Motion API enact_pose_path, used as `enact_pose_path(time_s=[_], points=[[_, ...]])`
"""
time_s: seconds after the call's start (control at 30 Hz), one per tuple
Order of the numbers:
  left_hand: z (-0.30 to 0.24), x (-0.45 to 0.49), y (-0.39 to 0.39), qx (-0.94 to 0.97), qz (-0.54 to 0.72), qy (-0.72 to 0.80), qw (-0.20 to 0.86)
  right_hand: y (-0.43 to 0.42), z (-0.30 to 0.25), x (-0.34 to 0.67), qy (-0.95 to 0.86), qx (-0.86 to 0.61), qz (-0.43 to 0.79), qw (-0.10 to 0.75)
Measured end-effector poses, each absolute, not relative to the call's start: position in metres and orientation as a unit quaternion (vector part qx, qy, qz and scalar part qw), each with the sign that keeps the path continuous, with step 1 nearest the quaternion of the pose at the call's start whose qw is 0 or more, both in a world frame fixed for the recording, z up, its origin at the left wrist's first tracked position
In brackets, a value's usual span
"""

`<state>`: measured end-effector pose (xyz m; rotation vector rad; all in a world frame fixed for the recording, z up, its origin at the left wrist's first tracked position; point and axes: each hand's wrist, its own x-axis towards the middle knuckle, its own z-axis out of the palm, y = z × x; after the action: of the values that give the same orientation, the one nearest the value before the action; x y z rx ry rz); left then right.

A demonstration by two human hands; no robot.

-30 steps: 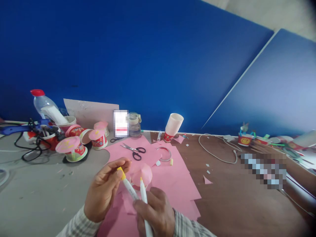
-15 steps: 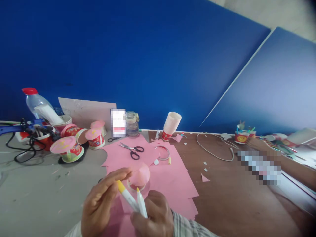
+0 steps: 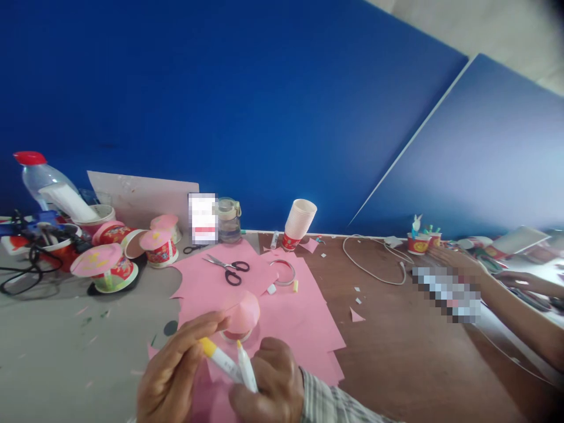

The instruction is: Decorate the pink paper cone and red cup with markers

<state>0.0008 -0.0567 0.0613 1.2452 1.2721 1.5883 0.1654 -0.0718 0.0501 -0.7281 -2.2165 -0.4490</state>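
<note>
Just below the middle of the view, a small cup with a pink paper cone [image 3: 244, 315] on top stands on pink paper [image 3: 308, 329]. My left hand [image 3: 174, 367] is to its left, fingers stretched out and thumb apart, the index fingertip at the cone's left edge. In front of the cup, my right hand [image 3: 273, 379] is closed on a white marker [image 3: 247, 369] with its yellow tip bare. A second white stick with a yellow end [image 3: 220, 358], a marker or its cap, runs from my right hand towards my left thumb.
Black-handled scissors [image 3: 229, 269] and a tape ring [image 3: 282, 272] lie behind the cup. Stacked paper cups [image 3: 301, 220] lean near the blue partition. Several pink-topped cups [image 3: 103, 267] and a bottle [image 3: 46, 182] stand left. Another person's arm [image 3: 497, 294] reaches in from the right.
The whole view has shifted, so most things appear slightly further left. Both hands keep nearly the same pose around the cup and marker. The other person's arm has come further into view.
</note>
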Motion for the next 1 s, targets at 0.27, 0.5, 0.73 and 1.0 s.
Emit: enact_pose_path(time_s=[0.27, 0.5, 0.73, 1.0], points=[[0.056, 0.000, -0.059, 0.482, 0.614, 0.487, 0.391, -0.070, 0.059, 0.169, -0.887, -0.261, -0.160, 0.345], [0.052, -0.010, -0.021, 0.471, 0.618, 0.469, 0.420, -0.034, 0.059, 0.196, -0.772, -0.423, -0.137, 0.453], [0.008, -0.013, 0.010, 0.621, 0.455, 0.500, 0.396, 0.050, 0.049, 0.223, -0.786, -0.510, -0.092, 0.337], [-0.007, -0.014, 0.006, 0.734, 0.382, 0.479, 0.293, 0.069, 0.036, 0.255, -0.777, -0.562, -0.056, 0.279]])
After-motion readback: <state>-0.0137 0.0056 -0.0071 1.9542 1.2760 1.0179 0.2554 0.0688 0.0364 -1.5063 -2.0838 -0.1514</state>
